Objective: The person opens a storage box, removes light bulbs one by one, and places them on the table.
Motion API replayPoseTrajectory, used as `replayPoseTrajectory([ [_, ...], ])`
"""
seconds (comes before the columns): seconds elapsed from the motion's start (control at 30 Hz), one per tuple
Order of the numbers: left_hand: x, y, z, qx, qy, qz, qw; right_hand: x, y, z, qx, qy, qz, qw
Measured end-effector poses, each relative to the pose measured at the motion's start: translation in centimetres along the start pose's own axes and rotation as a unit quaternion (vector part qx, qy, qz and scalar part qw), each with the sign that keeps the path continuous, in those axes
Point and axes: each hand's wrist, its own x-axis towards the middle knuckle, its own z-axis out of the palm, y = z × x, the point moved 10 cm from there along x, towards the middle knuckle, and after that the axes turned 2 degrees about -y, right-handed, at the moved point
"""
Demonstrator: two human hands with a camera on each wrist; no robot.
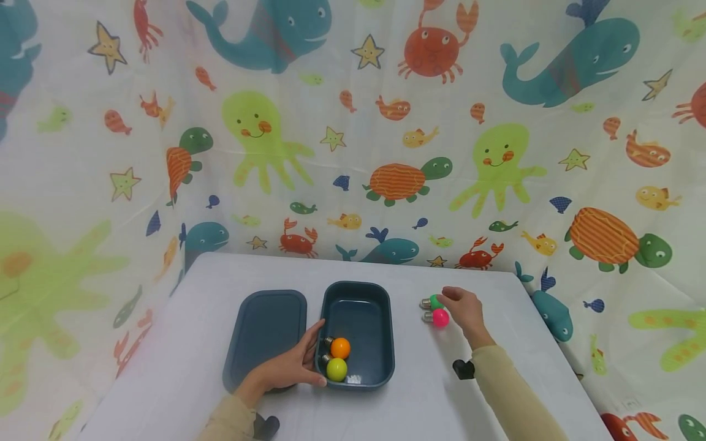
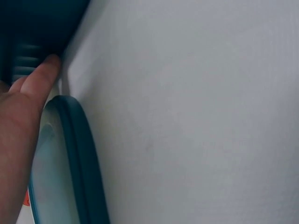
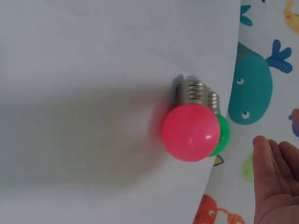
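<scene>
Through the head camera I see two bulbs lying side by side toward the table's far right corner: a green bulb (image 1: 436, 302) and, just on its near side, a pink bulb (image 1: 440, 318). Both have round, smooth heads and silvery, threaded screw bases that point toward the table's left edge. In the right wrist view the pink head looks glossy, with small bright glints, and hides part of the green one. The right hand (image 1: 466, 309) hovers at the green bulb, its thumb and fingers apart and gripping neither bulb; whether a fingertip touches, I can't tell. Left of the pair, around the middle of the table (image 1: 416, 373), I have a dark blue-grey container (image 1: 358, 321), deep, with rounded corners. An orange bulb (image 1: 341, 348) and a yellow bulb (image 1: 337, 369) lie in its near left corner, their bases against the left wall. The left hand (image 1: 292, 365) rests spread on that same corner, fingers along the outer left side, thumb by the near edge, without clamping. A matching lid (image 1: 270, 331) lies flat nearer the table's left edge, partly under that hand. Beyond the far edge hangs a white curtain (image 1: 331, 165) printed with sea animals.
</scene>
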Motion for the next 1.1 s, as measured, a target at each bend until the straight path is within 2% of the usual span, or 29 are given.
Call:
replayPoseTrajectory([
  [0.3,-0.1,-0.1,0.0,0.007,0.008,-0.005,0.9999,-0.5,-4.4,1.5,0.001,-0.018,-0.050,0.999],
  [0.53,0.0,-0.2,0.0,0.008,0.009,-0.005,0.9999,-1.4,-7.4,3.2,-0.006,-0.028,-0.072,0.997],
  [0.9,-0.3,-0.2,0.6,0.013,0.017,-0.003,0.9998,-2.5,-10.3,5.6,-0.006,-0.034,-0.119,0.992],
  [1.1,-0.3,-0.1,0.7,0.013,0.016,-0.003,0.9998,-2.8,-11.2,7.0,0.000,-0.049,-0.123,0.991],
])
